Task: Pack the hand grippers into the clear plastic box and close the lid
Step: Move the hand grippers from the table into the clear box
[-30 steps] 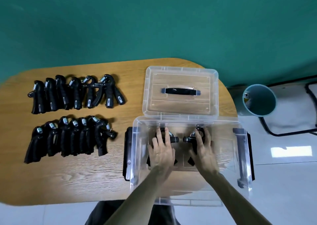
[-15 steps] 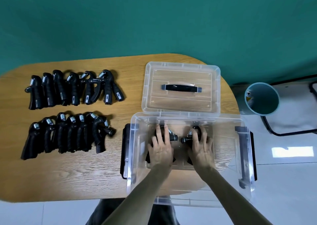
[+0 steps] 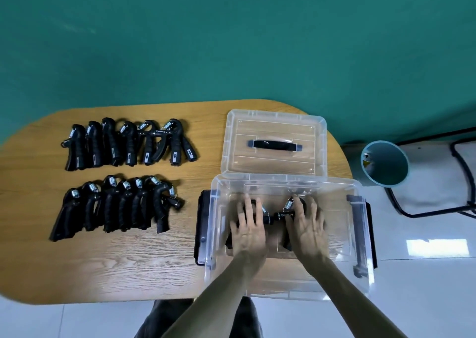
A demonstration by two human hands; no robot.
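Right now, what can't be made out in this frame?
- Head view: grippers in the clear box, mostly under the left hand and right hand; whether the fingers grip or press is unclear.
- Exact count in the near row of grippers: they overlap.
- Print on their labels: too small.

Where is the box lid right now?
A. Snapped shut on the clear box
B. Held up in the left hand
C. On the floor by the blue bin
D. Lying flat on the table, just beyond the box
D: the lid, black handle up, lies flat on the table behind the open clear box, while the left hand and right hand both rest on hand grippers inside the box.
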